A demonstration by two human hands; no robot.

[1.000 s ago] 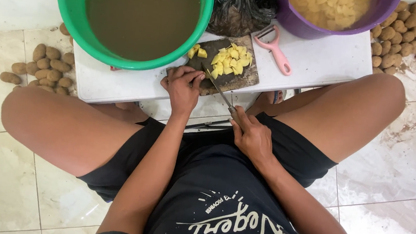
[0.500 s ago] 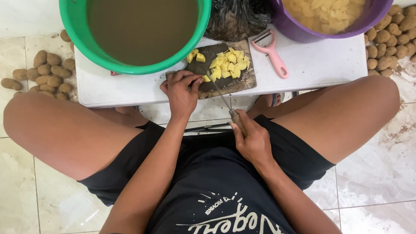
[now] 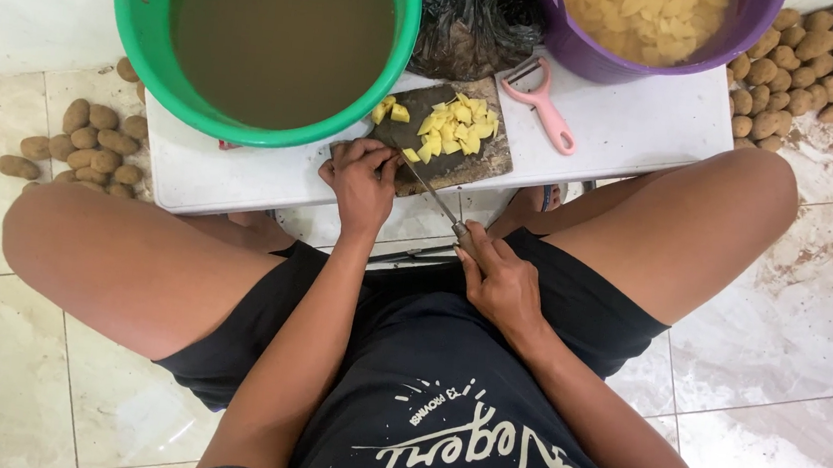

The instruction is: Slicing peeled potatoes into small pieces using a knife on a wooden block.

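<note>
The potato piece (image 3: 409, 155) lies on the dark cutting board (image 3: 473, 164) on the white bench (image 3: 647, 124), pinned under the left hand (image 3: 361, 174) with fingers curled, best tucked back from the knife (image 3: 430, 193) gripped by the right hand (image 3: 503, 282).

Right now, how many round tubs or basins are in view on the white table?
2. A green basin of murky water sits at the table's far left; a purple tub of peeled pieces sits at the far right. Both are cut off by the frame's top edge.

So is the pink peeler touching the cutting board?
Apart. The head view shows bare white table between the pink peeler and the cutting board.
</note>
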